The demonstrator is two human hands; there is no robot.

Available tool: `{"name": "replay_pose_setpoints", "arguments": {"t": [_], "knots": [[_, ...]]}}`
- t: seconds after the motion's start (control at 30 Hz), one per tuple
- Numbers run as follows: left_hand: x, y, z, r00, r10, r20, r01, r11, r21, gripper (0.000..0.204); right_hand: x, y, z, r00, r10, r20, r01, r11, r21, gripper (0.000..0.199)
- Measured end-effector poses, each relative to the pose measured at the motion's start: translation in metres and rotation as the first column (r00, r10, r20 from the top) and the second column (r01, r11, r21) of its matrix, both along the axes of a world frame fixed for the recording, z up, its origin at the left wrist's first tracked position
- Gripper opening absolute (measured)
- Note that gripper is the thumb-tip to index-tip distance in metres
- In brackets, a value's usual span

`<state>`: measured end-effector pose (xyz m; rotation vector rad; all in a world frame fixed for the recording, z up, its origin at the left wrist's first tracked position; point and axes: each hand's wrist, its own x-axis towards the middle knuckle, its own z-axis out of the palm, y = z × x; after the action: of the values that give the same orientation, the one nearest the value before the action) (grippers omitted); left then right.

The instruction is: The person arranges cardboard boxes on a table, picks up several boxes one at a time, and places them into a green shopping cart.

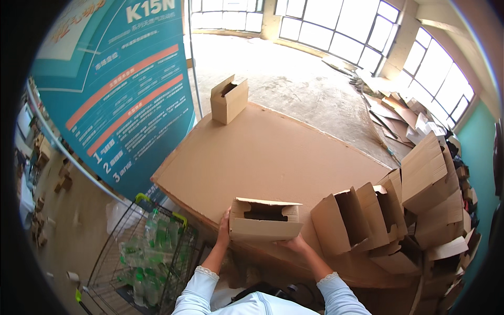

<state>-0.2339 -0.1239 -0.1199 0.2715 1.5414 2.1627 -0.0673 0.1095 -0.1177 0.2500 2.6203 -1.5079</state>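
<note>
Between my two hands is a small brown cardboard box [265, 229], at the near edge of a large cardboard-covered table [273, 152]. Its top is partly open, with a dark gap between the flaps. My left hand [225, 227] grips its left side. My right hand [295, 243] holds it at the lower right corner, fingers partly hidden beneath. Whether the box rests on the table or is lifted, I cannot tell. Just to the right stands an open cardboard box [331, 223], leaning in a row with another open box [371, 215].
Another small box [230, 102] stands at the table's far left corner. More cartons [424, 173] pile up on the right. A wire cart [105, 268] with plastic bottles [152, 247] is at the near left, below a teal banner [142, 105]. Flattened cardboard [388, 113] lies beyond.
</note>
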Motion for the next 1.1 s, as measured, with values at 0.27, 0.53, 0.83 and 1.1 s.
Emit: {"name": "replay_pose_setpoints", "arguments": {"t": [0.27,0.53,0.83,1.1], "knots": [[0.048,-0.040,0.033,0.979,0.195,0.056,-0.200,0.972,0.119,0.042,0.027,-0.053,0.057,0.986,-0.078,0.144,0.150,0.787,-0.599,0.049],[0.098,-0.155,0.114,0.825,0.375,0.423,-0.444,0.893,0.075,0.047,-0.001,-0.112,0.116,0.977,0.173,-0.125,-0.213,0.802,-0.558,0.063],[0.125,-0.307,0.122,0.647,0.657,0.386,-0.677,0.728,-0.106,0.068,-0.103,-0.255,0.116,0.835,0.550,-0.026,-0.496,0.731,-0.469,0.069],[0.156,-0.443,0.072,0.597,0.718,0.359,-0.658,0.694,-0.292,0.076,-0.164,-0.422,0.092,0.430,0.673,0.601,-0.168,0.714,-0.679,0.068]]}}
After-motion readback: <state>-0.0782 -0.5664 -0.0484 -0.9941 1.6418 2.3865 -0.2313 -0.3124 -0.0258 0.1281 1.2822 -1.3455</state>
